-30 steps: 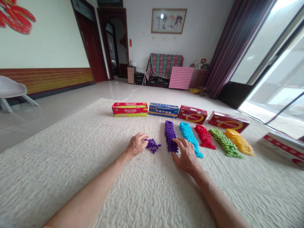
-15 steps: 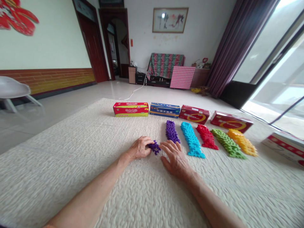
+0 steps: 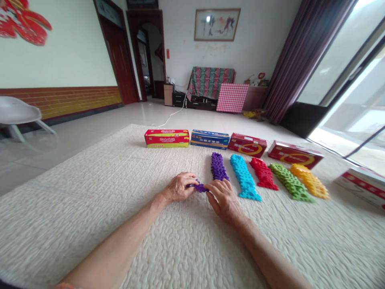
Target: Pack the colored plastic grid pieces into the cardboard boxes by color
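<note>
My left hand [image 3: 177, 187] and my right hand [image 3: 221, 196] meet over a small cluster of purple plastic pieces [image 3: 199, 186] on the cream mat [image 3: 90, 192]. The fingers of both hands are closed on that cluster, pinching it from either side. Just beyond my right hand lies a purple strip of linked pieces [image 3: 218, 166]. To its right lie a blue strip [image 3: 244, 177], a red strip [image 3: 264, 173], a green strip [image 3: 290, 182] and an orange strip [image 3: 309, 181].
Behind the strips stand a red and yellow box [image 3: 166, 138], a blue box [image 3: 209, 139] and two red boxes [image 3: 247, 145] [image 3: 294, 154]. Another red and white box [image 3: 362, 182] lies at the right edge. A white chair [image 3: 18, 116] stands on the tiled floor at the left.
My right hand left the near end of the purple strip and moved left to join my left hand on the small purple cluster. The view shifted slightly.
</note>
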Tool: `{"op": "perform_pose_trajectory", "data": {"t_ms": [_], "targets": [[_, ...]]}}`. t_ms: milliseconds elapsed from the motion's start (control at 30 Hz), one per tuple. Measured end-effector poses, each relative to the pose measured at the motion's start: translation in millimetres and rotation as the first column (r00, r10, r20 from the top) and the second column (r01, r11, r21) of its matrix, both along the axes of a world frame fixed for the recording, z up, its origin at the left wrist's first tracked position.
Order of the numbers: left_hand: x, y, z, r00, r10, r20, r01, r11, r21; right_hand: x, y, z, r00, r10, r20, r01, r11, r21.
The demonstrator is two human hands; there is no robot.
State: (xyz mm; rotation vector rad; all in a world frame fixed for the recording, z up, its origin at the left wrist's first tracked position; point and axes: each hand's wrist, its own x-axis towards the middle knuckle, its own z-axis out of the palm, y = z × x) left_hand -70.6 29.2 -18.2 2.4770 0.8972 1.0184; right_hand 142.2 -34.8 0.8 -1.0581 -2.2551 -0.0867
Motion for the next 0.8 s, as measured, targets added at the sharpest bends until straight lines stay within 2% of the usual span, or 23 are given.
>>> {"op": "perform_pose_trajectory", "data": {"t_ms": [100,200,333,500,633,700,800], "targets": [[1.5,-1.9,4.1,0.999,-0.029,0.033,0.03,0.999,-0.03,-1.6,1.2,-2.0,0.985,0.032,-0.171,-0.035,0.999,-0.015],[2.9,-3.9,8.1,0.996,-0.047,0.08,0.053,0.996,-0.07,-3.5,0.7,-1.9,0.927,0.049,-0.373,-0.077,0.995,-0.059],[6.3,-8.3,13.3,0.992,-0.061,0.111,0.068,0.996,-0.064,-5.6,-0.1,-3.6,0.846,0.05,-0.53,-0.131,0.985,-0.115],[15.5,-17.2,19.2,0.986,-0.069,0.152,0.08,0.995,-0.064,-15.8,2.7,-16.4,0.663,-0.018,-0.748,-0.244,0.94,-0.238],[19.7,-19.6,19.7,0.985,-0.063,0.16,0.075,0.995,-0.073,-16.6,7.9,-16.7,0.537,-0.052,-0.842,-0.298,0.922,-0.247],[18.9,-18.2,17.9,0.986,-0.045,0.16,0.054,0.997,-0.052,-6.0,10.9,-11.2,0.551,-0.053,-0.833,-0.26,0.937,-0.232],[15.3,-14.6,13.7,0.986,0.026,0.168,-0.023,0.999,-0.023,19.0,12.2,-0.4,0.723,-0.094,-0.685,-0.028,0.986,-0.165]]}}
